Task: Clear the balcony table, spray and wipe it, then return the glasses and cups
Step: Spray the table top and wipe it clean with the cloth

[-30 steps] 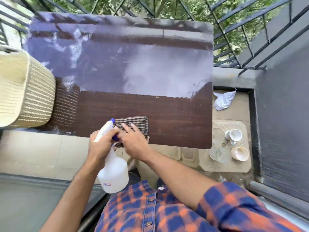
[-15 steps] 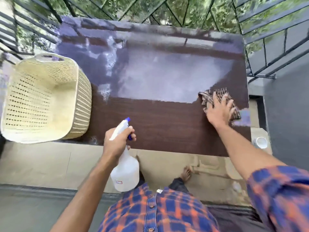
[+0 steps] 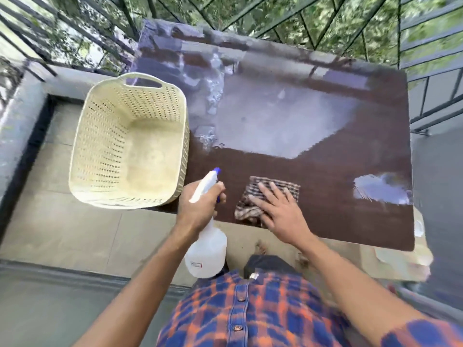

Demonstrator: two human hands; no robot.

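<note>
My left hand [image 3: 198, 209] grips the spray bottle [image 3: 206, 256]; my right hand [image 3: 280, 212] presses flat on the checked cloth [image 3: 246, 212] at the surface's [image 3: 325, 216] near edge, where a sweep could drag it off

Cream basket [image 3: 105, 156], dark-brown table [image 3: 338, 196], checked cloth [image 3: 255, 196]

No legible text anywhere. Small white label [image 3: 196, 264] with red border sat low on spray bottle [image 3: 208, 251]; print too small and blurred to read.
</note>
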